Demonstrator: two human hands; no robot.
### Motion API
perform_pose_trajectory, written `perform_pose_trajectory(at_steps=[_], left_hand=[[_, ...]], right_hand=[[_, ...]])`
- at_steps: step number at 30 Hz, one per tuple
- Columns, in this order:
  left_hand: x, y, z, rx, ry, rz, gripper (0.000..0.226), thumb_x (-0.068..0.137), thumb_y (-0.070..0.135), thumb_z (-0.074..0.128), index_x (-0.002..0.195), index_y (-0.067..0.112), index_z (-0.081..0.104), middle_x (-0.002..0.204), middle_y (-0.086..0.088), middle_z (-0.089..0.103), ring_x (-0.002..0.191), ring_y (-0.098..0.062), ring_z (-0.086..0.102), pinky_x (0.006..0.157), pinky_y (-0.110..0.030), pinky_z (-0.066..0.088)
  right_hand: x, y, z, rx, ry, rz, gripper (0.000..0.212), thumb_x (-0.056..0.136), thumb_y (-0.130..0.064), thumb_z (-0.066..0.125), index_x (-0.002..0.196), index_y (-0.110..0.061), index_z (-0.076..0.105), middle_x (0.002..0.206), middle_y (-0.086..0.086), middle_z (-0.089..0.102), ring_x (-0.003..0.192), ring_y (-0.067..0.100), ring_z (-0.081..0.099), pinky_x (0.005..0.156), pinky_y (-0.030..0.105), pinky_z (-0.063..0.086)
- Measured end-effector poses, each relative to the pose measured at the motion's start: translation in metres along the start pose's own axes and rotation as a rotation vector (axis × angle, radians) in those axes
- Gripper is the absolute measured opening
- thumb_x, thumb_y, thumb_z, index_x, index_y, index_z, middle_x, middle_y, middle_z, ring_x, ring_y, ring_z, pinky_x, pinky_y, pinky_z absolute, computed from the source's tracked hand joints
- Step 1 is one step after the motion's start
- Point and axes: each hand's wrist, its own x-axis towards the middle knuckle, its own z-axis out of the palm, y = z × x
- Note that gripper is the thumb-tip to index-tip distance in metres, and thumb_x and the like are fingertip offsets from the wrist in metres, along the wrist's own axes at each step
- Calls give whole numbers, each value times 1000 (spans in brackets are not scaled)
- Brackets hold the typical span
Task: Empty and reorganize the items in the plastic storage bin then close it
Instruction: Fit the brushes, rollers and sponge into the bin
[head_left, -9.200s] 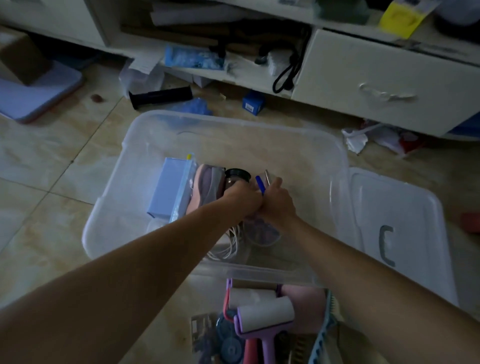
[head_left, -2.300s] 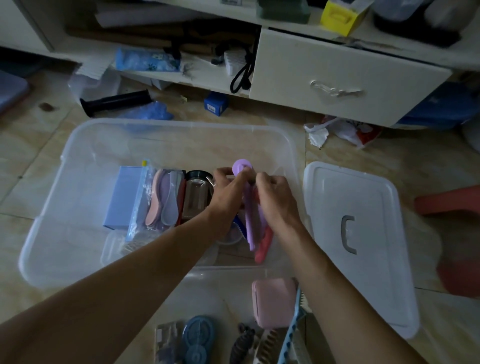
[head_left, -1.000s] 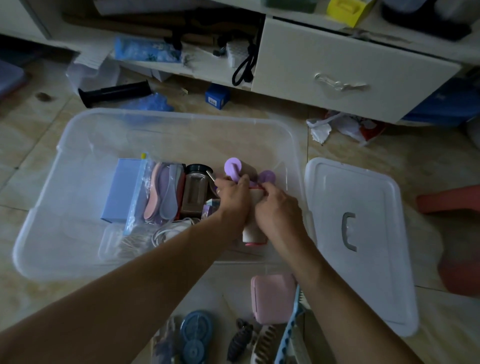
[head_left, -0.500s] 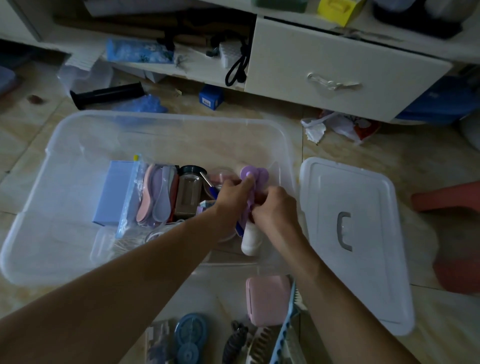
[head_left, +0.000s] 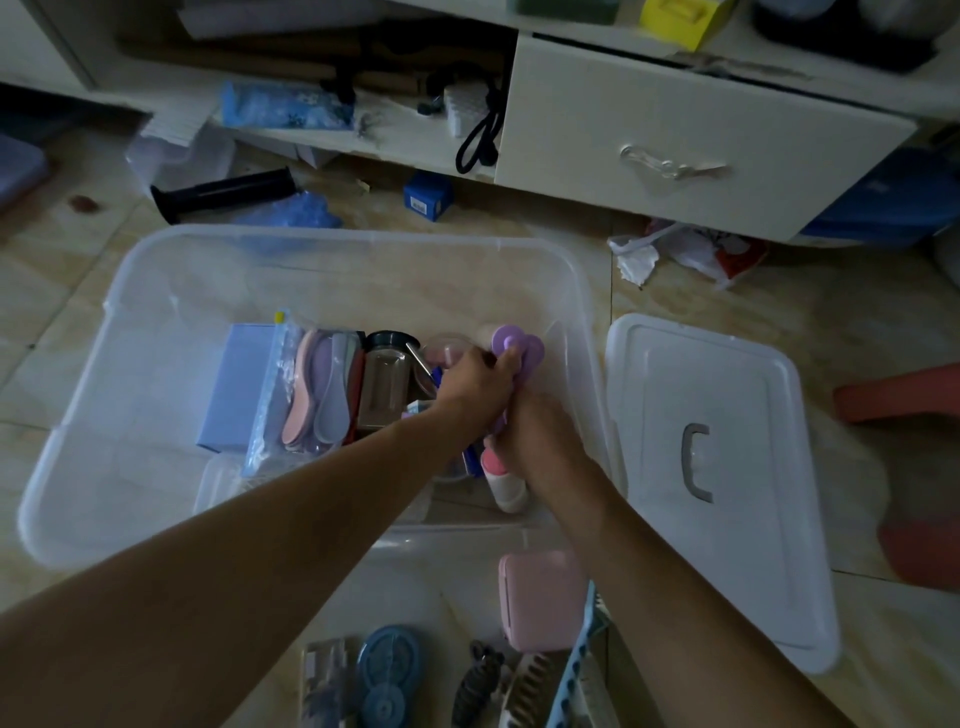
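Your left hand (head_left: 475, 382) has its fingers curled around the purple plastic lint rollers with round end caps (head_left: 514, 345), and your right hand (head_left: 535, 434) grips the same bundle lower down, both hands pressed close together. The rollers stand upright at the right end of the clear plastic storage bin (head_left: 332, 244), with one white roll with a pink cap (head_left: 504, 480) showing below your right hand.

Left of your hands in the bin stand a dark-lidded glass jar (head_left: 384, 379), a clear zip bag of pink and grey spoons (head_left: 311, 389) and a pale blue box (head_left: 236, 387), packed side by side.

The bin's white lid with a grey handle (head_left: 717, 467) lies flat on the tiled floor just right of the bin. Near you on the floor lie a pink rectangular case (head_left: 540, 597), a blue round tape dispenser (head_left: 387, 670) and a light blue comb (head_left: 576, 660).
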Motion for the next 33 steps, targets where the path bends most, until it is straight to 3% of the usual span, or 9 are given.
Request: perform_pose_trajectory(at_steps=[5,8,11,14,17,21,26,30,33], left_hand=[[-8,-5,1,-42,-55,-27,53,99,47,40,88,3,66,88,-17,67,84,-30,63,84,-42,51],[-15,-11,-2,-1,43,-1,29,99,26,38,88,10,60,99,-18,65,93,-33,61,84,-40,49],[-25,-15,-10,23,88,17,29,98,25,39,103,7,62,101,-18,66,92,-33,61,83,-39,51],[-46,-14,-27,-15,78,58,30,99,25,42,107,7,64,102,-17,68,95,-33,63,84,-42,52],[-75,-8,-54,-11,127,115,27,99,23,44,101,11,68,101,-12,70,93,-27,63,80,-33,50],[-117,-7,-90,11,198,103,33,81,34,41,86,15,67,93,-11,72,91,-33,67,81,-45,56],[-191,-5,-115,174,264,144,27,91,9,46,81,27,63,76,3,66,75,-19,62,71,-29,49],[-246,-25,-121,248,172,188,27,93,5,47,93,22,68,94,-1,68,83,-19,64,79,-30,53],[-273,-50,-122,349,97,153,28,90,4,48,95,18,71,92,3,66,81,-15,61,81,-30,53]], right_hand=[[-4,2,0,48,46,49,33,99,-20,59,130,-12,57,120,11,67,113,30,63,92,35,49],[-10,1,-3,14,103,55,26,103,-18,51,126,-10,59,119,12,66,112,30,62,86,33,47],[-14,-6,-9,-2,172,48,27,104,-21,47,126,-12,59,115,11,67,104,29,64,75,32,44],[-23,-22,-19,1,196,-22,30,103,-22,45,130,-17,56,117,15,64,107,34,62,81,39,50],[-44,-41,-31,75,207,-115,28,100,-23,49,125,-20,62,118,14,64,111,35,61,85,39,51],[-77,-53,-39,169,256,-238,16,97,-24,58,107,-20,69,102,8,71,98,29,67,85,42,57],[-126,-51,-52,169,274,-334,14,96,-17,57,96,-12,70,94,11,71,84,29,69,75,47,60],[-161,-42,-54,140,310,-443,13,93,-15,59,91,-7,70,94,12,73,89,29,67,85,40,54],[-181,-32,-38,142,152,-455,11,93,-18,61,91,-10,70,93,10,73,84,25,70,82,40,57]])
